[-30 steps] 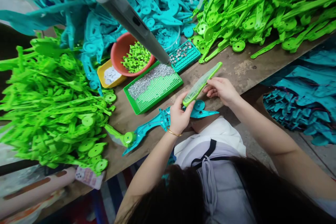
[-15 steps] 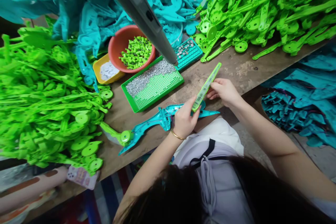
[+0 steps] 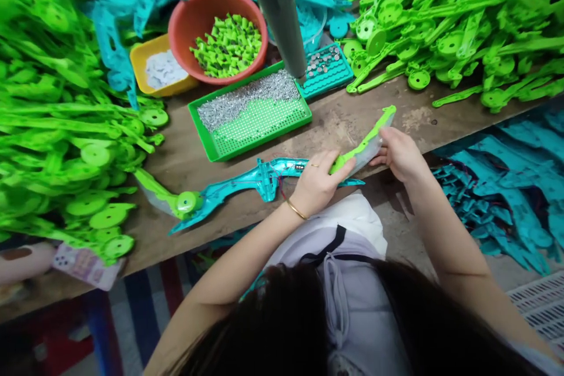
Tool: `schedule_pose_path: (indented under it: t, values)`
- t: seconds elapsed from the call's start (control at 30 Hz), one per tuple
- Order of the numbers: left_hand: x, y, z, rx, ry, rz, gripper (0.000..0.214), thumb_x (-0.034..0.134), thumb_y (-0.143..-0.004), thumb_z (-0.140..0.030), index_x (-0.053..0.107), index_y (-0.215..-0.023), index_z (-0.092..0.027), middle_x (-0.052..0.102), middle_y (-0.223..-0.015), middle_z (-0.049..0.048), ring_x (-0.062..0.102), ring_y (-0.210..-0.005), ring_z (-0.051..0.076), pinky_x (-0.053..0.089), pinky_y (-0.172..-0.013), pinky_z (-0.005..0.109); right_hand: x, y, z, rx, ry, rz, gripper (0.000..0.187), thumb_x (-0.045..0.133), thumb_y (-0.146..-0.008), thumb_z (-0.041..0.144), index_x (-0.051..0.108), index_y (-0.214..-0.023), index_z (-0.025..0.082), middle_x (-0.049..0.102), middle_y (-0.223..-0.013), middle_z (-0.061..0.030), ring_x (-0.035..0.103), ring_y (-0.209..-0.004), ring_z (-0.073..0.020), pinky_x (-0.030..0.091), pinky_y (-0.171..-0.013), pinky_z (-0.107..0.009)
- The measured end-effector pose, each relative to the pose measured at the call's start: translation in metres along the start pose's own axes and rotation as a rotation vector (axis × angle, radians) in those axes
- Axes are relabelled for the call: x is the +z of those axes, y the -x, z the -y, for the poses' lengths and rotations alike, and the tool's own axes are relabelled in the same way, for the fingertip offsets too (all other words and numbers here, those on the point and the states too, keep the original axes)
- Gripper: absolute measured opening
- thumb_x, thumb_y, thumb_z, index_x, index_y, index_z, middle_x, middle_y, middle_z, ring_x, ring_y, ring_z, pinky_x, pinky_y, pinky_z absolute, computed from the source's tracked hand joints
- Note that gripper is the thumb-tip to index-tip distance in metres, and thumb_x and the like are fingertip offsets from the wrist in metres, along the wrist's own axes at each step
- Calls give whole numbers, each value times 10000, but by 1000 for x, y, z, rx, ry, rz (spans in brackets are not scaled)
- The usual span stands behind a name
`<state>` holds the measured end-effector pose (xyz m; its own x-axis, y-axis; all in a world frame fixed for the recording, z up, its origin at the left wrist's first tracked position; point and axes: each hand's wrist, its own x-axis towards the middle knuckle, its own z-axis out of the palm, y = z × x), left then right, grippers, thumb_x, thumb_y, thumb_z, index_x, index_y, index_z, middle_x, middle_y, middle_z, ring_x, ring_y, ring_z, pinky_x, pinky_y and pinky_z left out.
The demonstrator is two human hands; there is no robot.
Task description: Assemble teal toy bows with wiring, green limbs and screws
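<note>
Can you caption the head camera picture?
A left hand and right hand hold a green piece above a wooden table.

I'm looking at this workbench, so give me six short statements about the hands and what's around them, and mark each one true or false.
1. The left hand and right hand are both on a long green piece. True.
2. The yellow container holds green pieces. False: it holds white bits.
3. Small metal pieces cover part of the green tray. True.
4. A gold bracelet is worn on the right arm. False: it is on the left one.
5. The red bowl is empty. False: it holds small green pieces.
6. A long blue piece lies on the workbench. True.
</note>
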<state>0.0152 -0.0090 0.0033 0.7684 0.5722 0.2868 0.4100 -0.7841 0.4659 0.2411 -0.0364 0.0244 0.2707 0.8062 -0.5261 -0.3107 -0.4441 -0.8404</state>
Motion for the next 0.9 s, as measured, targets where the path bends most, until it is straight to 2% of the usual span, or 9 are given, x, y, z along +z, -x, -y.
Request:
schedule_pose_path:
  t: [0.1, 0.2, 0.33, 0.4, 0.47, 0.57, 0.67, 0.77, 0.9]
  values:
    - [-7, 1, 2, -62, 25, 17, 488, 573, -918, -336, 526, -1387, -209, 566, -1345, 181, 532, -1259, 310, 437, -1048, 513, -3, -5, -1, -72, 85, -34, 559, 845, -539, 536, 574, -910, 217, 636, -678, 48, 619, -549, -113, 531, -473, -218]
    - [-20, 7, 5, -155, 22, -36, 680, 627, -865, -532, 471, -1414, -162, 568, -1341, 181, 530, -1256, 322, 412, -1078, 507, -7, -12, 0, -89, 123, -19, 511, 827, -577, 514, 583, -915, 218, 635, -683, 45, 614, -562, -118, 532, -495, -233]
    - [-25, 16, 3, -167, 4, -77, 614, 591, -888, -534, 529, -1333, -115, 611, -1277, 183, 550, -1226, 313, 403, -1093, 504, -14, -18, 2, -100, 356, -48, 559, 761, -658, 526, 589, -1077, 199, 649, -713, 9, 611, -582, -160, 547, -543, -310]
    - [-22, 17, -1, -182, -4, -54, 502, 570, -915, -473, 576, -1271, -120, 627, -1252, 174, 558, -1213, 309, 400, -1097, 516, -13, -14, 4, -268, 648, -188, 622, 721, -712, 536, 566, -1196, 177, 673, -836, -55, 648, -721, -221, 569, -673, -404]
    - [-18, 17, -4, -210, -1, -20, 405, 556, -928, -410, 611, -1220, -134, 634, -1238, 163, 559, -1209, 307, 395, -1103, 528, -7, -2, 4, -548, 970, -261, 601, 675, -778, 531, 557, -1250, 178, 659, -1067, -137, 639, -984, -293, 528, -874, -500]
    - [-13, 15, -7, -216, -2, 14, 353, 560, -921, -357, 634, -1180, -128, 639, -1223, 162, 552, -1211, 313, 396, -1106, 536, 9, 19, -1, -841, 1305, 13, 594, 614, -837, 561, 532, -1302, 201, 563, -1312, -178, 518, -1242, -338, 414, -1046, -552]
    - [-13, 14, -8, -212, -1, 7, 337, 523, -926, -288, 629, -1193, -112, 639, -1228, 167, 547, -1222, 313, 388, -1115, 538, 22, 31, -12, -897, 1466, 240, 620, 599, -850, 572, 505, -1321, 181, 586, -1275, -179, 533, -1209, -343, 377, -1070, -578]
    - [-13, 11, -9, -208, 54, -15, 394, 504, -917, -257, 582, -1273, -106, 627, -1271, 168, 538, -1246, 305, 360, -1139, 536, 23, 28, -16, -903, 1465, 224, 577, 573, -876, 548, 496, -1319, 187, 639, -1152, -148, 577, -1114, -321, 390, -1051, -567]
    - [-8, 2, -11, -183, 123, -54, 635, 605, -876, -392, 446, -1410, -88, 599, -1324, 176, 534, -1260, 309, 325, -1157, 524, 23, 23, -1, -914, 1404, 170, 608, 579, -862, 578, 498, -1330, 199, 661, -1128, -136, 590, -1083, -313, 447, -982, -519]
